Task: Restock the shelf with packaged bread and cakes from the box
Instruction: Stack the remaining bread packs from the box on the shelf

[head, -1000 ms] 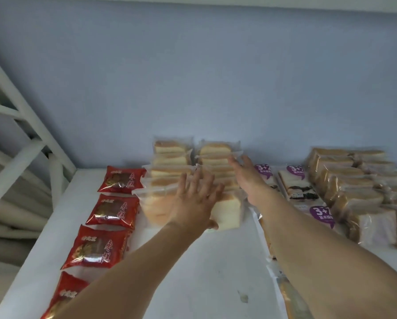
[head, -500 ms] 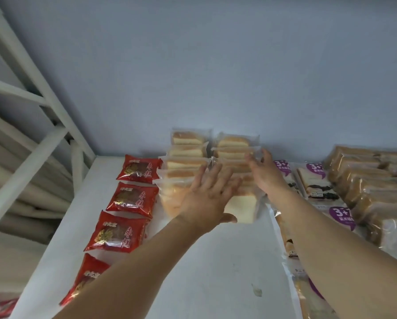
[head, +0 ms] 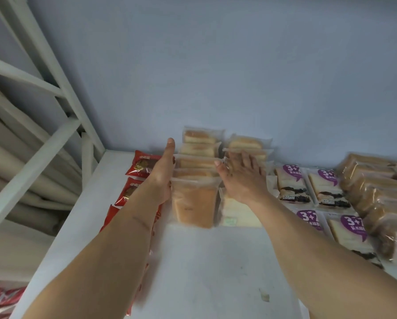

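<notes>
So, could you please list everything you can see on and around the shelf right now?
Shelf: one, white, under all the goods.
Clear bread packs: two rows, pale yellow, standing at the centre back; exact count unclear.
Red packs: a row of at least three, red, left of the clear packs, partly behind the left arm.
Purple-label packs: at least four, white with purple labels, lying flat to the right.
Brown bread packs: a stacked row, brown, far right; count unclear.
Frame: white bars, left.
Wall: blue-grey, behind.
Left hand: fingers straight, against the left side of the clear packs.
Right hand: fingers spread, on the right row of clear packs.
</notes>
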